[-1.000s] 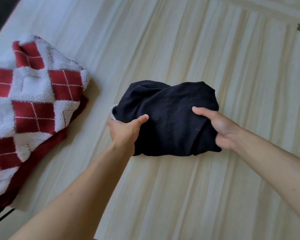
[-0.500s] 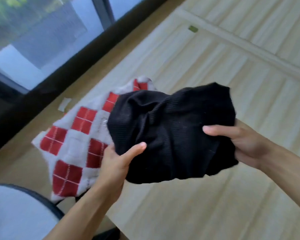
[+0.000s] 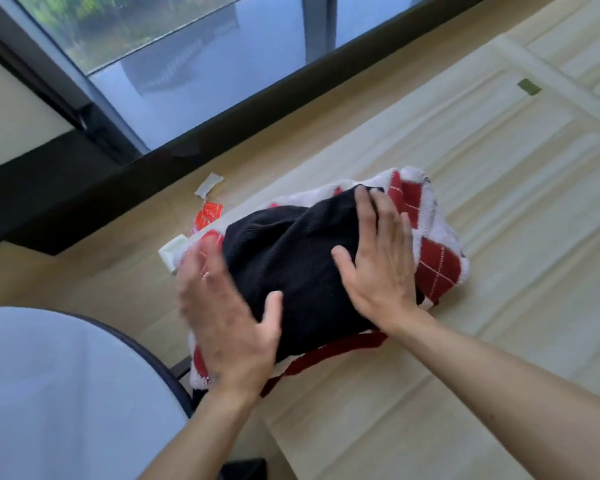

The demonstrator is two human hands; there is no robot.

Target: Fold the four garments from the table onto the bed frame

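The left hand was smeared by motion blur, its fingertips indistinct, so whether it touched the cloth could not be told; the black garment hid most of the red-and-white garment beneath it; the round table was cut off by the left and bottom edges.

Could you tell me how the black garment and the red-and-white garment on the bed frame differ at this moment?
The black garment is plain, dark and finely ribbed; the red-and-white garment has a fluffy diamond check. The black garment lies on top, while the red-and-white garment lies beneath it on the bed frame, showing around its edges. The right hand lies flat on the black garment, not the checked one; the left hand is blurred. Both are folded into bundles.
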